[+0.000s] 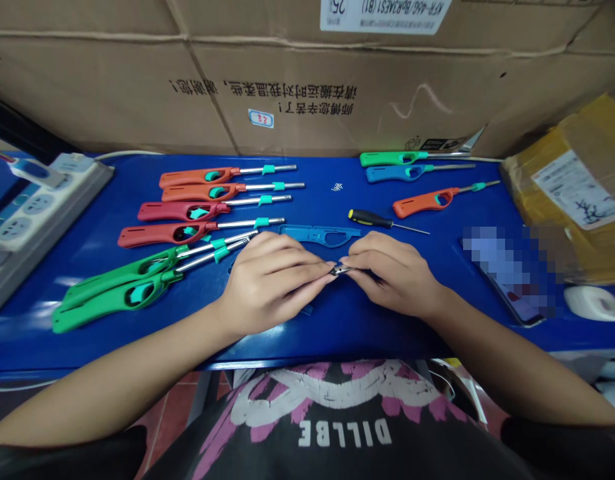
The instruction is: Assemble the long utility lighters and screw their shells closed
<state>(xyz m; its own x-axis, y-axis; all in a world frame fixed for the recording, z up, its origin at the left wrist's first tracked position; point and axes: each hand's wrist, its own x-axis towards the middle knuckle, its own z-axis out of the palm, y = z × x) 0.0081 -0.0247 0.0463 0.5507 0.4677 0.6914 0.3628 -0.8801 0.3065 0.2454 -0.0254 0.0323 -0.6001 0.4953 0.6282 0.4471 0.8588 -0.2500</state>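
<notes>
Between my two hands, close to the table's front edge, is a small silvery metal part (pixel 340 270), pinched at the fingertips. My left hand (pixel 280 283) is closed on its left end, and my right hand (pixel 394 275) grips the other end. Much of the part is covered by fingers, so its exact kind does not show. Just beyond my hands lies an opened blue lighter handle shell (pixel 307 233). A black and yellow screwdriver (pixel 371 219) rests past my right hand. Another bit of blue plastic (pixel 307 310) shows under my left hand.
Long-necked lighters in orange, red and green (pixel 187 212) line the left side. Three more (pixel 424 200) lie at back right. Small pale pieces (pixel 336 187) sit mid-table. A power strip (pixel 42 207), phone (pixel 507 280), white mouse (pixel 594 303) and cardboard boxes (pixel 582 193) surround the area.
</notes>
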